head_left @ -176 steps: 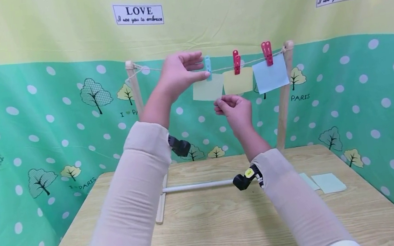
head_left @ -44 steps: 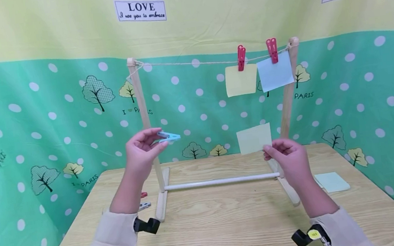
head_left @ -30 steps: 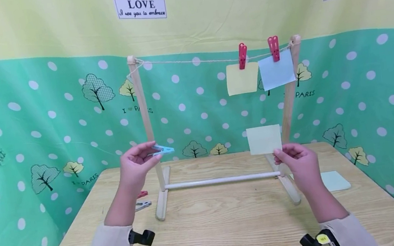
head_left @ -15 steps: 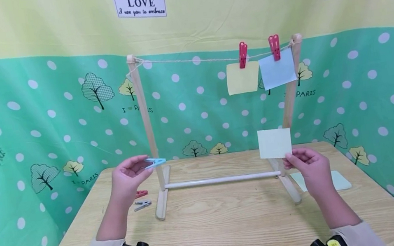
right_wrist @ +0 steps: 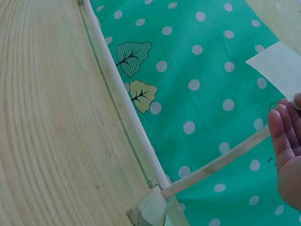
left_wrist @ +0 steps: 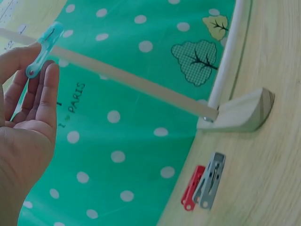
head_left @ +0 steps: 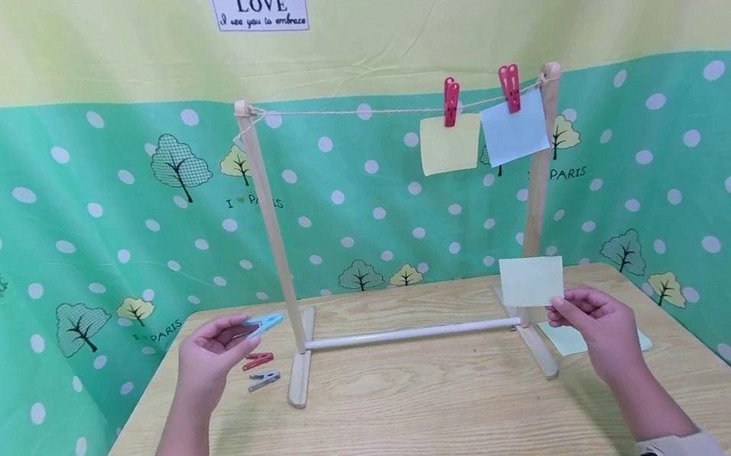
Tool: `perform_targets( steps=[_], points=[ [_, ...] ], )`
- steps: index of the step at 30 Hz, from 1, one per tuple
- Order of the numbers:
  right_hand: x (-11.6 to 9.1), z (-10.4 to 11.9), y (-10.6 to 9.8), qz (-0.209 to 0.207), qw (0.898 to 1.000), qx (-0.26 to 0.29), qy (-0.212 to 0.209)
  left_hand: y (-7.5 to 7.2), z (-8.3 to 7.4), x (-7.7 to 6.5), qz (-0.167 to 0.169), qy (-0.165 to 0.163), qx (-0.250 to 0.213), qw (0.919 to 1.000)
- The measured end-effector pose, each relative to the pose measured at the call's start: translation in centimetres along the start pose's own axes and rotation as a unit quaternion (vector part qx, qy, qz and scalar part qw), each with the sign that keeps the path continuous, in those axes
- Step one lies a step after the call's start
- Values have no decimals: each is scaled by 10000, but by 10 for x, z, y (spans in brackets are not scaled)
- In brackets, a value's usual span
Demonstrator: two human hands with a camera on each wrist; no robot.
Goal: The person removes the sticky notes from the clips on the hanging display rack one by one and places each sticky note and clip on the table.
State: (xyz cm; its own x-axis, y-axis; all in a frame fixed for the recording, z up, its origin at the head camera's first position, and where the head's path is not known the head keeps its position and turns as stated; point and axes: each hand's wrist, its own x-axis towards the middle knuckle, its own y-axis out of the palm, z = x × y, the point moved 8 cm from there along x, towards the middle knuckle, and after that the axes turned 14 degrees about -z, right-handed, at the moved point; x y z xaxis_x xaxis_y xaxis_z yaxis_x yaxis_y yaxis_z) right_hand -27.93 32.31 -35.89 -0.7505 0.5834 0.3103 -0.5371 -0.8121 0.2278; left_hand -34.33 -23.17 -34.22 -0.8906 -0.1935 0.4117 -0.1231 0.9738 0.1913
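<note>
My left hand [head_left: 206,364] pinches a light blue clothespin [head_left: 265,323] between thumb and fingers, left of the rack's left post. In the left wrist view that clothespin [left_wrist: 45,48] points up from the fingertips. A pale green paper square [head_left: 532,281] is pinched at its lower right corner by my right hand [head_left: 596,325], in front of the right post's lower part. The string [head_left: 350,113] above carries a yellow paper [head_left: 450,144] and a blue paper [head_left: 515,130], each held by a red clothespin [head_left: 451,103].
A red clothespin [head_left: 257,360] and a grey clothespin [head_left: 264,381] lie on the wooden table [head_left: 398,424] by the rack's left foot [head_left: 299,381]. Pale green papers [head_left: 563,338] lie near the right foot, partly behind my right hand. A white bar [head_left: 414,333] joins the posts.
Earlier the blue clothespin and pale green paper were on the string; both are off it now. My left hand has moved down and left with the clothespin, my right hand down and right with the paper.
</note>
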Motion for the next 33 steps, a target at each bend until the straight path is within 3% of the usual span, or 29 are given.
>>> perform_targets(
  steps=[9,18,23,28,33],
  points=[
    [0,-7,-22,-123,9993,-219,259,-29,8,-7,-68,-310,627,9975],
    [4,-11,-45,-105,9988,-371,309,-54,18,-12,-162,-635,832,9944],
    [7,-14,-59,-185,9950,-905,390,-63,22,-15,-159,-657,771,9947],
    [11,-19,-74,-271,9832,-1744,466,-75,26,-18,-207,-657,871,9938],
    [12,-23,-87,-376,9762,-2040,627,-87,32,-19,-286,-797,932,9920]
  ],
)
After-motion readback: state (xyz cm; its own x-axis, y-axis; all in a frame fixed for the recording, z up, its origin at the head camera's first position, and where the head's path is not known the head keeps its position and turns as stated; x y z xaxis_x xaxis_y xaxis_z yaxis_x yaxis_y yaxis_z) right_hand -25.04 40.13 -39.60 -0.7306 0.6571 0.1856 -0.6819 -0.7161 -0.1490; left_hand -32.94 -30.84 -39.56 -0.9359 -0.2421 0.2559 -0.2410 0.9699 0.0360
